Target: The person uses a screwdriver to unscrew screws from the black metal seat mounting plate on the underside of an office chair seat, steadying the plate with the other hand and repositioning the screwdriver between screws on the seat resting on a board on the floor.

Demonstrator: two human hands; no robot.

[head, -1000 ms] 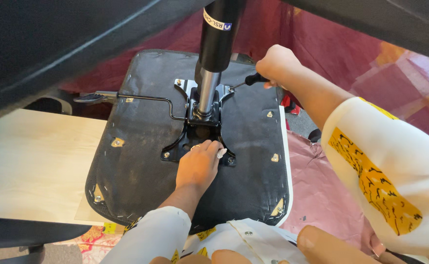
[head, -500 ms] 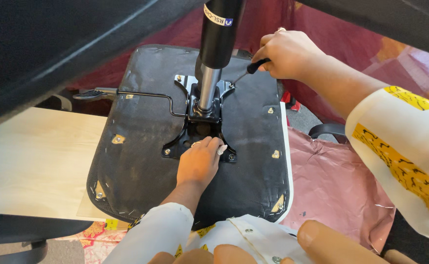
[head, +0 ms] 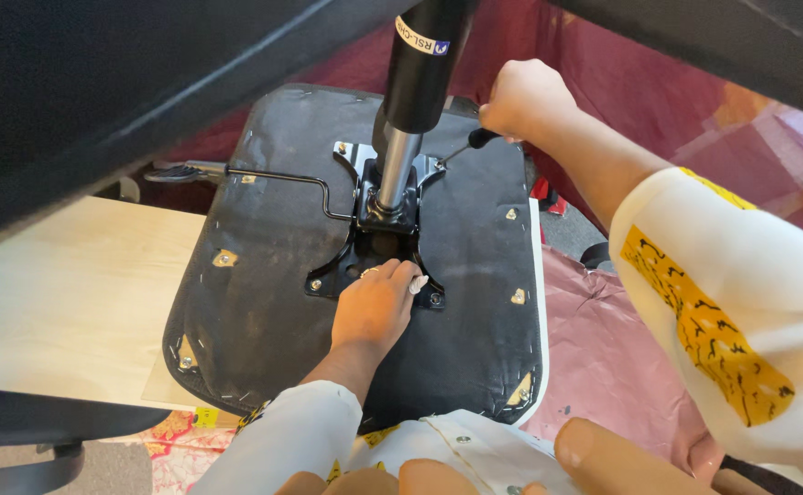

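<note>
Head view. Seat underside (head: 264,275) at frame centre, mount plate (head: 378,243) bolted on, gas cylinder (head: 415,73) rising toward upper centre. Left hand (head: 374,307) flat on plate's lower edge, fingers loosely curled, gripping nothing. Right hand (head: 525,96), upper right, closed around screwdriver (head: 465,147), tip at plate's upper right corner. Advisable: keep tool square in screw head, press plate down firmly.
</note>
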